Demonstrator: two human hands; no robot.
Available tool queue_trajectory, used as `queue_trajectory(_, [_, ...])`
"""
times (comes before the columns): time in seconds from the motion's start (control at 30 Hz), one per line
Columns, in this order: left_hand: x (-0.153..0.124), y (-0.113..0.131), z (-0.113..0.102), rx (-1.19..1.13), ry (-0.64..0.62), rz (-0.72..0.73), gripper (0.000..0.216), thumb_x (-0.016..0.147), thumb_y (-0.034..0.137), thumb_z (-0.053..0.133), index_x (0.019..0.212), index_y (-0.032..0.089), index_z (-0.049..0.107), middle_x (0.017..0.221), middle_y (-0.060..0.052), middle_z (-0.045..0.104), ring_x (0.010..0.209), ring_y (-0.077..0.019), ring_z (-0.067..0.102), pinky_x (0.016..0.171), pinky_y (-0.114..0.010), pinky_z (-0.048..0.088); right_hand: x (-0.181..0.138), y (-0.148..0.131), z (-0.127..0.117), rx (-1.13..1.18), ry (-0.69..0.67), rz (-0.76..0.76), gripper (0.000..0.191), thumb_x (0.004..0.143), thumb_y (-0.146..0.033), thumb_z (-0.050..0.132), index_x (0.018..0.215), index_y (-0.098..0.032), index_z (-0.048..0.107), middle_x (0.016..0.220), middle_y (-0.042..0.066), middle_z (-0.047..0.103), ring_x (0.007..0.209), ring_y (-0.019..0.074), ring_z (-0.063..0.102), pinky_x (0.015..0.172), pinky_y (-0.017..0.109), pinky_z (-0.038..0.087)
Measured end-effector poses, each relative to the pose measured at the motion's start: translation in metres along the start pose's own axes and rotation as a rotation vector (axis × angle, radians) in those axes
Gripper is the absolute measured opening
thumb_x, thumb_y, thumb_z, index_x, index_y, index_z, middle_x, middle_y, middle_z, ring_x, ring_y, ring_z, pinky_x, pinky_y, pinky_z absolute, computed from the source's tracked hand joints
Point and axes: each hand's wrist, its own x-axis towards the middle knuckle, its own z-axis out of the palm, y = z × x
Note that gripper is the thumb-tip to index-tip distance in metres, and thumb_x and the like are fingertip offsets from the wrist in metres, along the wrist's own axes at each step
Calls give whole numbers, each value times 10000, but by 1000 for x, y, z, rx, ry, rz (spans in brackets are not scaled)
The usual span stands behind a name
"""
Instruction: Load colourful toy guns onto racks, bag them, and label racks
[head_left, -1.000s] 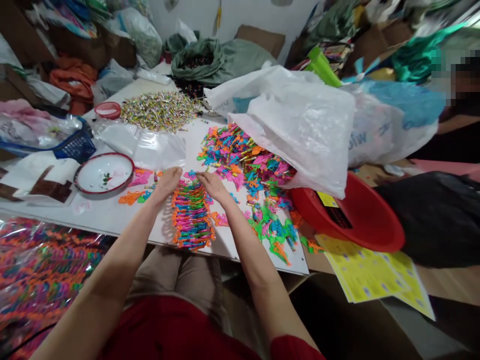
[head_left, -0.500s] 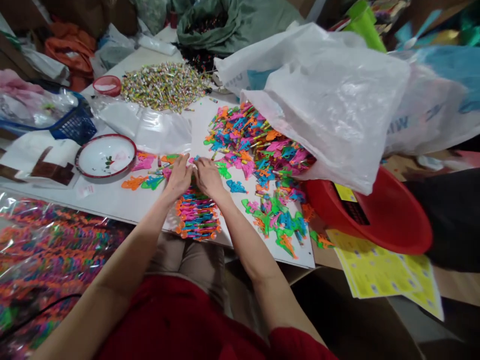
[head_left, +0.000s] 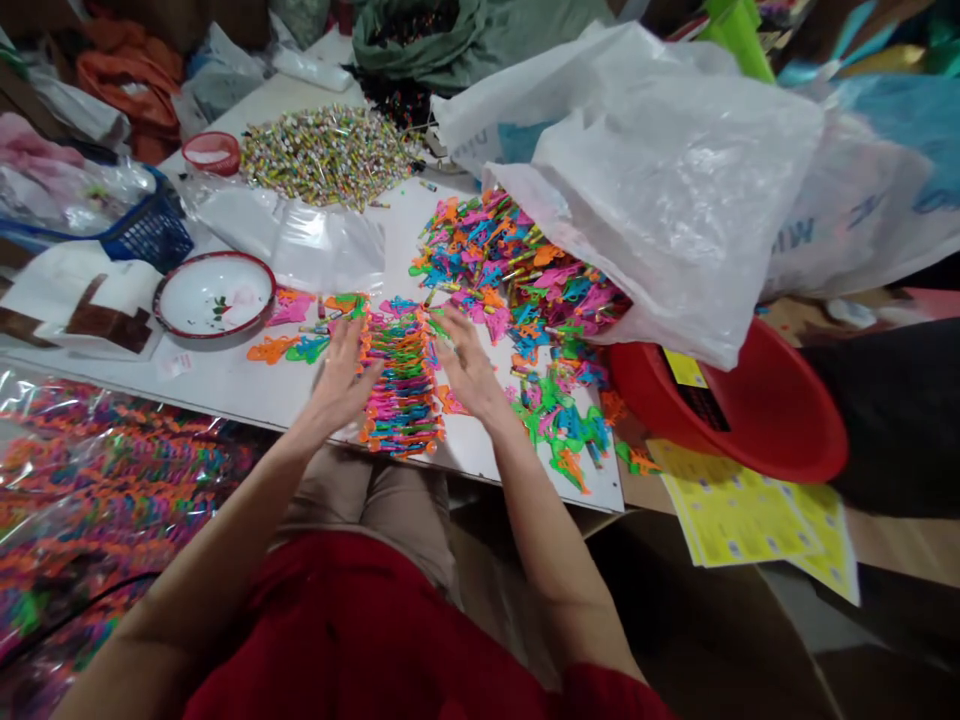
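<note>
A long neat row of small colourful plastic pieces (head_left: 403, 385), in pink, blue, green and orange, lies between my hands near the table's front edge. My left hand (head_left: 345, 378) is at the row's left side with its fingers stretched and the thumb reaching over the edge of the row. On the right side, my right hand (head_left: 469, 368) has its fingers apart, close to the row. It holds nothing that I can see. Loose pieces of the same sort (head_left: 304, 347) lie left of my left hand, and a big heap of them (head_left: 487, 250) spreads beyond my right hand.
A white bag (head_left: 660, 170) leans over the heap above a red basin (head_left: 795, 420). An enamel bowl (head_left: 180, 322), a blue basket (head_left: 154, 235), clear plastic bags (head_left: 326, 250) and a pile of small tubes (head_left: 322, 150) stand around. Yellow printed sheets (head_left: 735, 515) lie at right.
My hands have drawn apart from the far end of the row to its two sides, so more of the row shows. The view has shifted slightly.
</note>
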Motion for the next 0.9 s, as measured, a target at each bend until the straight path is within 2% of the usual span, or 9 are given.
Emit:
queue_trajectory(0.1, [-10,-2,18,30,-45,45,597,929,341,407,1490,188,274,1599,-131,156,1486,-253,85,1190,-492,164,-28,-6,26,3,-25,64,488,963,-507,402,1373,-256,487,1525,108,313,1439,235,263,1171,471,271])
queue_trajectory(0.2, [6,-7,27,23,-82,74,583,912,253,378,1478,140,298,1586,-142,204,1482,-236,115,1205,-442,142,-31,-6,47,-15,-12,117,484,974,-465,393,1400,-244,453,1569,96,223,1473,217,171,1190,455,234])
queue_trajectory(0.27, [22,-8,26,1,-125,78,588,904,256,389,1476,147,304,1576,-129,245,1478,-233,138,1208,-443,128,-23,-4,51,-22,19,135,484,971,-459,399,1397,-236,455,1568,99,220,1474,221,168,1193,460,224])
queue_trajectory(0.4, [31,-1,12,-55,-131,3,590,930,363,406,1482,186,293,1574,-103,265,1468,-227,183,1203,-442,150,-14,-1,43,8,120,170,482,969,-462,390,1364,-203,488,1535,137,276,1452,246,228,1179,475,248])
queue_trajectory(0.5, [9,6,-2,-13,-37,-94,635,921,470,437,1477,190,306,1534,-119,346,1412,-249,326,1163,-440,275,-29,-2,28,64,193,161,469,969,-473,383,1363,-239,484,1486,117,361,1426,231,282,1140,453,326])
queue_trajectory(0.57, [-8,11,-9,71,-36,-124,683,875,497,508,1464,198,332,1484,-124,424,1336,-272,437,1087,-446,391,-46,-4,20,128,203,167,440,963,-474,404,1344,-273,497,1429,102,435,1370,227,372,1067,432,420])
queue_trajectory(0.7, [-24,26,-11,267,-68,-240,656,833,443,543,1413,168,408,1225,-143,643,1016,-274,657,877,-421,526,-73,-8,19,289,228,229,351,918,-426,521,1220,-256,571,1232,107,560,1076,205,599,842,364,556])
queue_trajectory(0.8, [-22,38,-10,377,-100,-277,610,844,411,514,1395,165,429,953,-102,723,818,-255,696,775,-381,532,-76,-12,27,311,283,233,246,882,-355,587,1103,-250,611,1105,79,585,966,181,620,750,319,570])
queue_trajectory(0.9, [-20,47,-9,450,-132,-239,617,857,439,499,1405,169,411,795,-60,717,751,-251,695,706,-335,515,-72,-14,31,266,303,210,175,854,-297,618,1023,-251,628,1063,66,578,962,177,602,703,293,567])
